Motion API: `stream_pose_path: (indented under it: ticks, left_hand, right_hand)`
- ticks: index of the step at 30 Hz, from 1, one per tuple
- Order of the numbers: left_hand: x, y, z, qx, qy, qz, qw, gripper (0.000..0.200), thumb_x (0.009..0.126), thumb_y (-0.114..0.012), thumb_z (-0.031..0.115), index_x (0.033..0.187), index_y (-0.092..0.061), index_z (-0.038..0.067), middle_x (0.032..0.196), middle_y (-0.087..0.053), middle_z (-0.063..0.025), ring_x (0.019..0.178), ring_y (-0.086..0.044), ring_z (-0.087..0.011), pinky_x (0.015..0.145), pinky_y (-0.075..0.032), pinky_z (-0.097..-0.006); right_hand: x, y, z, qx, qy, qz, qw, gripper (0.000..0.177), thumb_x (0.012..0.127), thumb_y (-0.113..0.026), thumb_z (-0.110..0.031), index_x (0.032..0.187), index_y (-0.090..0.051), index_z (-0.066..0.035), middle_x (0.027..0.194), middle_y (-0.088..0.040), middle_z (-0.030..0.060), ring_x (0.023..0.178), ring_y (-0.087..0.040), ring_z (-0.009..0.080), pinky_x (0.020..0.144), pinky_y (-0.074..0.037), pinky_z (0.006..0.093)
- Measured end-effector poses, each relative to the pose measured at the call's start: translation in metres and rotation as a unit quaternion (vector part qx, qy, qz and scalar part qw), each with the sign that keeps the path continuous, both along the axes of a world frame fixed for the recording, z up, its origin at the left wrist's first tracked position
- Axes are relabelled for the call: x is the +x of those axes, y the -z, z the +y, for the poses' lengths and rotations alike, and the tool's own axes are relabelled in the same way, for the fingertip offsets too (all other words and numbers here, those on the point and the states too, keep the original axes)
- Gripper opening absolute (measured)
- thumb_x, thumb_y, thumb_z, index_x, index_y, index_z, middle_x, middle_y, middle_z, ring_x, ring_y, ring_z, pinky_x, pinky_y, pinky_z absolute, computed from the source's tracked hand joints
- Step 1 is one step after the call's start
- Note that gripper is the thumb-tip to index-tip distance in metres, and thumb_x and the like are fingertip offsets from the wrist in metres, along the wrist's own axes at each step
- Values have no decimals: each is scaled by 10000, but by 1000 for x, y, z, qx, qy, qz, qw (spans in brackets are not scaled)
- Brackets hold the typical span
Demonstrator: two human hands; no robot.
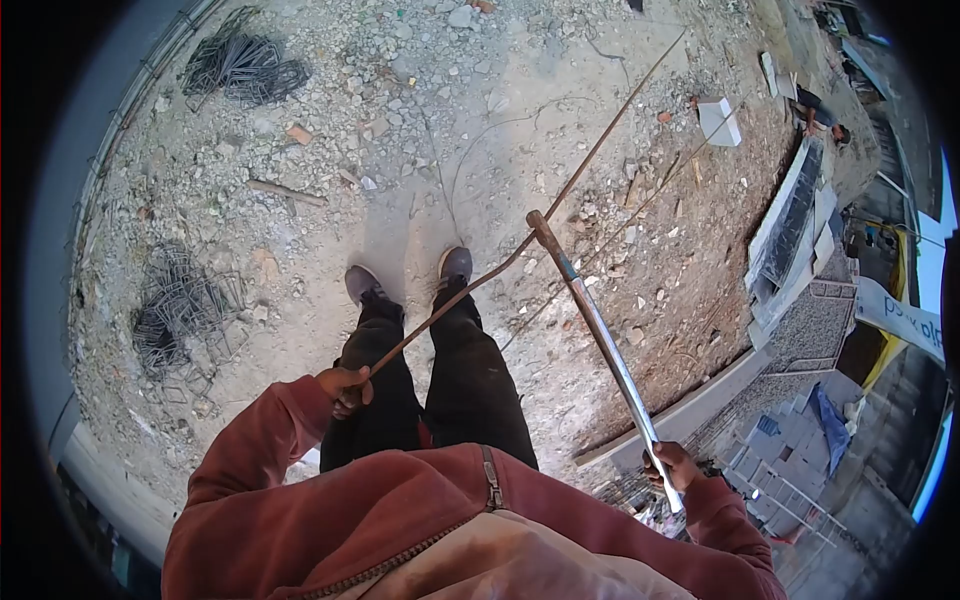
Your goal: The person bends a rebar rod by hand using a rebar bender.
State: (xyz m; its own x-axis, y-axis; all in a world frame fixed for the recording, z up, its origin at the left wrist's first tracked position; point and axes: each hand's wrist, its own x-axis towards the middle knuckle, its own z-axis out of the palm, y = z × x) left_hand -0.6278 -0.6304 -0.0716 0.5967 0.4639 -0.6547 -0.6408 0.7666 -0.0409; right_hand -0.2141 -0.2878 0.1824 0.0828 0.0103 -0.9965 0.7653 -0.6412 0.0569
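I look straight down at my red jacket, dark trousers and grey shoes on rubble-strewn ground. My left hand (345, 387) grips the near end of a long rusty steel rod (590, 158) that runs up and to the right, bent near the middle. My right hand (672, 467) holds the lower end of a long metal pipe tool (598, 332). The pipe's rusty head hooks the rod at the bend, just right of my right shoe.
Bundles of bent wire stirrups lie at the upper left (245, 68) and at the left (178, 305). A white block (718, 120) sits at the upper right. Concrete slabs, gravel (815, 325) and another person (825, 118) are along the right edge.
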Motion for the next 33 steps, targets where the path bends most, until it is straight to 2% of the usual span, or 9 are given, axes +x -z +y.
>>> stream_pose_path:
  ticks: [4, 7, 11, 13, 14, 17, 20, 25, 33]
  left_hand:
    - [8, -4, -9, -49, -39, 65, 996, 471, 832, -418, 536, 599, -445, 128, 460, -301, 25, 354, -244, -97, 355, -180, -245]
    - [8, -15, 0, -48, -44, 171, 983, 462, 826, -438, 526, 578, -425, 136, 466, -318, 25, 375, -255, -91, 367, -181, -237]
    - [2, -41, 11, -53, -22, 214, 975, 468, 816, -454, 529, 600, -477, 114, 471, -338, 22, 398, -283, -86, 393, -220, -226]
    - [-15, -75, 13, 71, -1, 169, 983, 566, 809, -399, 600, 697, -549, 65, 496, -374, 1, 388, -325, -101, 377, -249, -233]
    - [-27, -90, 9, 8, 23, 88, 996, 584, 819, -375, 597, 690, -566, 61, 476, -355, 11, 379, -310, -98, 372, -247, -237]
    - [-34, -40, -107, 32, 71, -134, 988, 636, 821, -300, 635, 609, -540, 86, 437, -340, 18, 342, -285, -101, 345, -219, -250]
    - [-5, -27, -125, -163, 59, 88, 981, 594, 812, -342, 634, 549, -476, 118, 428, -320, 22, 333, -253, -100, 347, -193, -257]
    - [41, -27, -105, -194, 79, 292, 933, 495, 731, -607, 528, 493, -408, 143, 452, -314, 54, 377, -280, -73, 371, -185, -264]
    - [49, -93, -71, -192, 96, 217, 952, 564, 802, -442, 590, 472, -245, 177, 425, -192, 46, 353, -158, -94, 374, -103, -273]
  right_hand:
    - [-6, -16, 13, -78, 107, -4, 991, 539, 757, -476, -585, 789, -561, -54, 533, -409, 12, 421, -324, 114, 404, -277, 252]
    - [-14, -21, 9, 17, -61, -26, 998, 582, 757, -467, -615, 731, -546, -39, 525, -436, 27, 412, -358, 115, 385, -280, 249]
    - [-6, -25, 1, 93, -74, -42, 992, 527, 792, -471, -562, 667, -478, -50, 513, -406, 20, 418, -371, 103, 383, -296, 237]
    - [9, -26, 4, 55, -33, 19, 998, 537, 794, -456, -575, 655, -463, -57, 499, -381, 19, 407, -353, 105, 374, -284, 241]
    - [18, -30, 4, 41, -8, 8, 999, 539, 795, -451, -579, 656, -459, -58, 497, -370, 17, 403, -343, 106, 372, -278, 243]
    - [25, -14, 8, 24, 9, -13, 1000, 542, 800, -422, -587, 649, -439, -67, 488, -332, 7, 389, -306, 108, 367, -255, 249]
    - [28, 13, -13, -7, -36, -76, 996, 513, 826, -371, -565, 634, -410, -91, 481, -296, -10, 381, -260, 107, 365, -225, 256]
    - [39, 47, -28, -5, -39, -89, 995, 514, 831, -350, -577, 644, -415, -103, 492, -315, -13, 384, -259, 100, 376, -233, 252]
    - [69, 64, -18, 15, -54, -11, 998, 518, 819, -393, -580, 658, -431, -90, 486, -318, -14, 380, -264, 103, 379, -244, 251]
